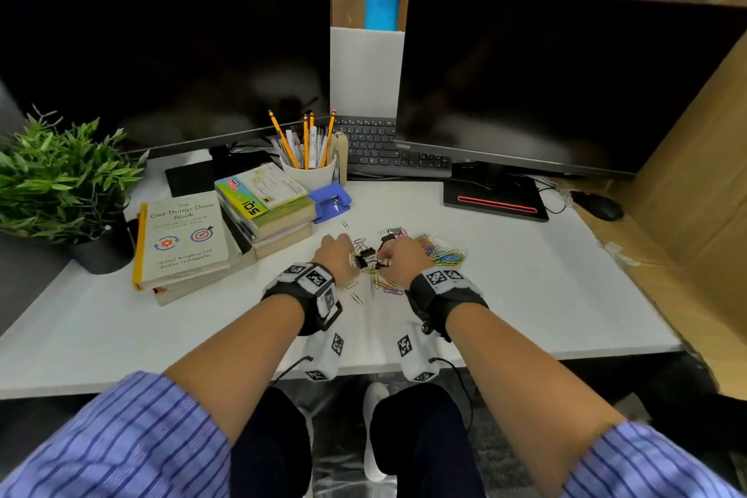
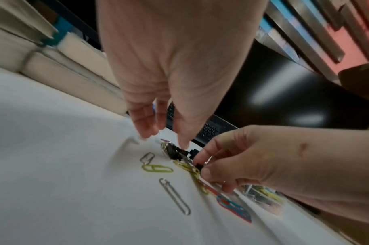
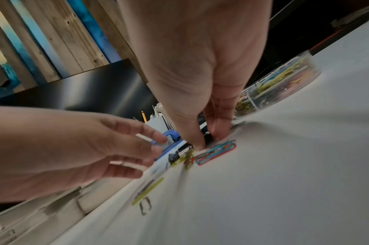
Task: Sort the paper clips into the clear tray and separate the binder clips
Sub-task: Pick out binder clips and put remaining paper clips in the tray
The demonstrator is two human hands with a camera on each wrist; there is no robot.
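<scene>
A heap of coloured paper clips [image 1: 386,287] and black binder clips [image 1: 366,257] lies mid-desk. My left hand [image 1: 347,255] hovers over its left side with fingers straight and relaxed, one fingertip [image 2: 183,144] just above a binder clip [image 2: 173,151]. Thumb and fingers of my right hand [image 1: 384,257] pinch a small black binder clip [image 2: 198,165], which in the right wrist view shows dark [image 3: 207,138] between the fingertips. Just right of the hands stands the clear tray [image 1: 452,245], [image 3: 284,82], holding several coloured paper clips. Loose silver [image 2: 175,196], yellow-green [image 2: 157,168] and blue-red [image 3: 216,151] paper clips lie nearby.
Stacked books [image 1: 266,206], a blue hole punch [image 1: 329,200] and a white pencil cup [image 1: 309,170] stand behind left of the heap. Two dark monitors [image 1: 566,85] and a keyboard [image 1: 380,146] fill the back. A potted plant [image 1: 60,174] is far left, a mouse [image 1: 602,208] far right.
</scene>
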